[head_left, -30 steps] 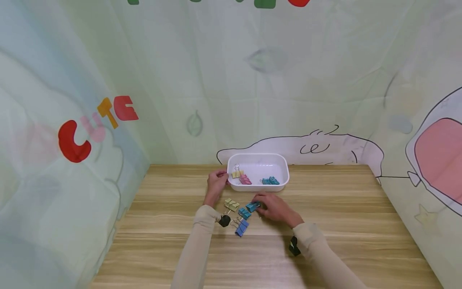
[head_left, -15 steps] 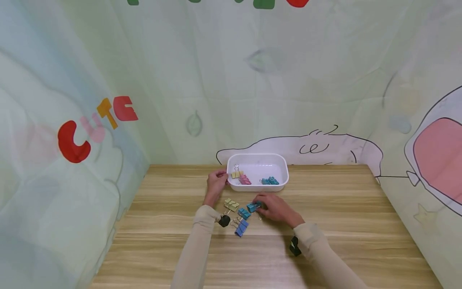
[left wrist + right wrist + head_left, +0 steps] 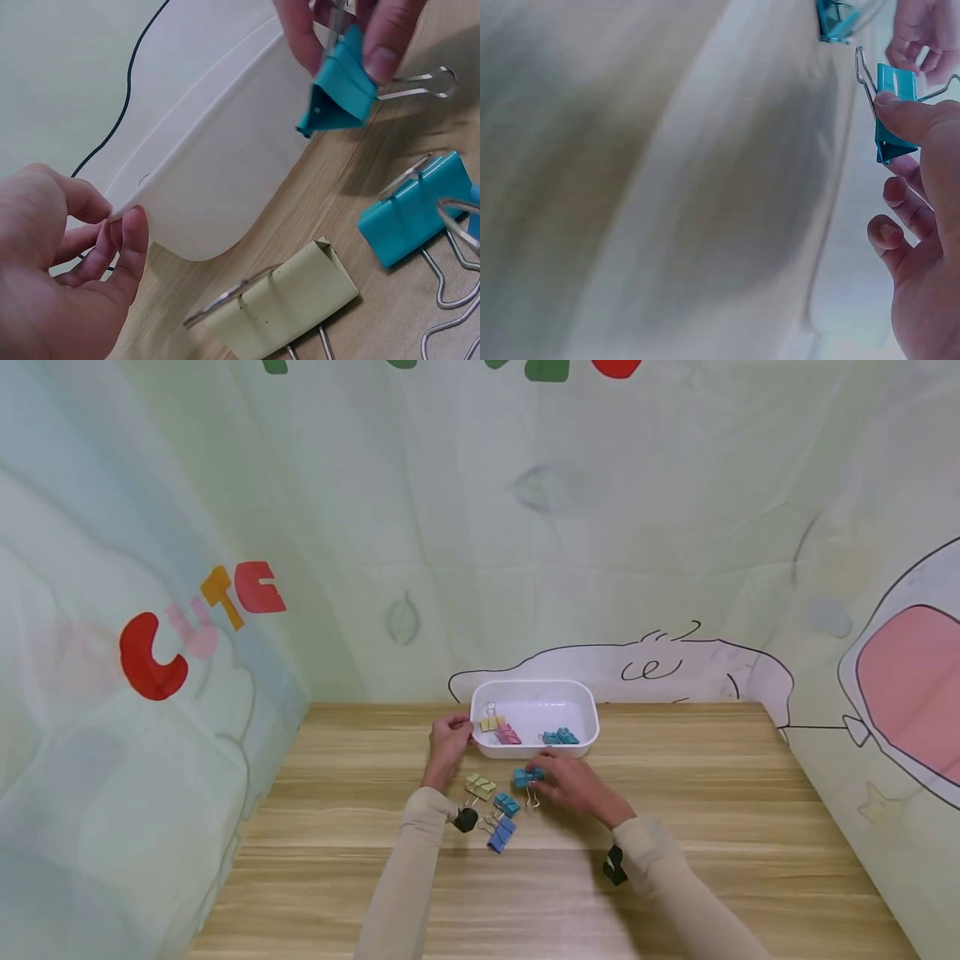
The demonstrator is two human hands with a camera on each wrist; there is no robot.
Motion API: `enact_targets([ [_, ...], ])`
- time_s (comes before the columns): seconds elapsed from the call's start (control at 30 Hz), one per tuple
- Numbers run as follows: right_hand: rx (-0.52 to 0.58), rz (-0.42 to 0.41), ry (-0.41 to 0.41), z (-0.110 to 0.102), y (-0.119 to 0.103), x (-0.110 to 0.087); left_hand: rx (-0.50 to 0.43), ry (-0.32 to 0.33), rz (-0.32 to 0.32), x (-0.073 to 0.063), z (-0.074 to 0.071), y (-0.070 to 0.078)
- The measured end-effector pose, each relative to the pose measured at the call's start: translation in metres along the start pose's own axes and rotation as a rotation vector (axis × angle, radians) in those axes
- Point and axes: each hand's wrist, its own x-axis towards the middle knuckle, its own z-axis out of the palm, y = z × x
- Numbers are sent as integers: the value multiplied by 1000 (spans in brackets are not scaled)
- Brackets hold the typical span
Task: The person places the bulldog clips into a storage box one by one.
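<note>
My right hand (image 3: 573, 785) pinches a teal binder clip (image 3: 339, 86) between thumb and fingers, just in front of a white plastic tray (image 3: 536, 752). In the right wrist view, this clip's wire handles stick out on both sides. With thumb and fingertips, my left hand (image 3: 75, 262) pinches the tray's rim at its left end. Below the tray lie a pale yellow binder clip (image 3: 281, 304), another teal binder clip (image 3: 420, 210) and a blue binder clip (image 3: 501, 833). Inside the tray are a yellow clip (image 3: 491, 724), a pink clip (image 3: 508, 735) and teal clips (image 3: 561, 737) at the right.
The wood-grain table (image 3: 712, 827) reaches back to a printed curtain (image 3: 637, 568) right behind the tray. Curtain also hangs along the left and right sides. Dark wrist cameras (image 3: 615, 866) sit under both sleeves.
My right hand has lifted the teal binder clip and shifted it toward the tray, and its wire handle now shows below. The left hand stays at the tray's rim.
</note>
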Motion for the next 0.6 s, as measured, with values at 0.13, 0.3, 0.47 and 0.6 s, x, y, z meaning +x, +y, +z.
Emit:
enact_targets([
  [0.13, -14, -14, 43, -10, -4, 7, 5, -1, -1, 1, -1, -1],
  [0.3, -23, -17, 93, -26, -9, 16, 0, -2, 1, 0, -1, -1],
  [0.47, -37, -11, 123, -42, -9, 25, -2, -4, 6, 1, 0, -1],
  [0.6, -37, 8, 147, -56, -7, 31, -1, -5, 9, 2, 1, -2],
])
